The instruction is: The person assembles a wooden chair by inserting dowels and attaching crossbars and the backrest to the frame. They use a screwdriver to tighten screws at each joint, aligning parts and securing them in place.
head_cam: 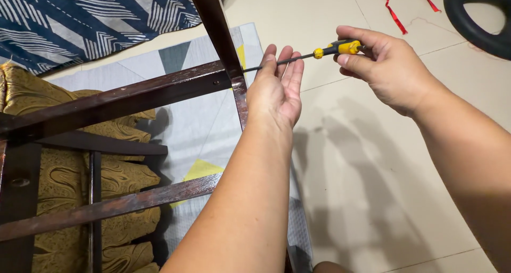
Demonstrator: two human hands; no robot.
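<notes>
My right hand [386,65] grips the yellow-and-black handle of a screwdriver [337,48]. Its thin metal shaft runs left to the joint where a dark wooden chair leg [218,28] meets a crossbar [133,97]. My left hand [277,86] is held flat, fingers straight and together, its fingertips resting against the shaft close to the leg. The screwdriver tip is at the wood, just beside the leg. The chair lies on its side, with gold patterned upholstery [64,118] showing behind its rails.
A grey mat with yellow and teal triangles [202,129] lies under the chair on a cream tiled floor [372,198]. A navy and white patterned cloth [96,17] is at the top left. Red ribbon [394,12] and a black round object [474,17] sit at the top right.
</notes>
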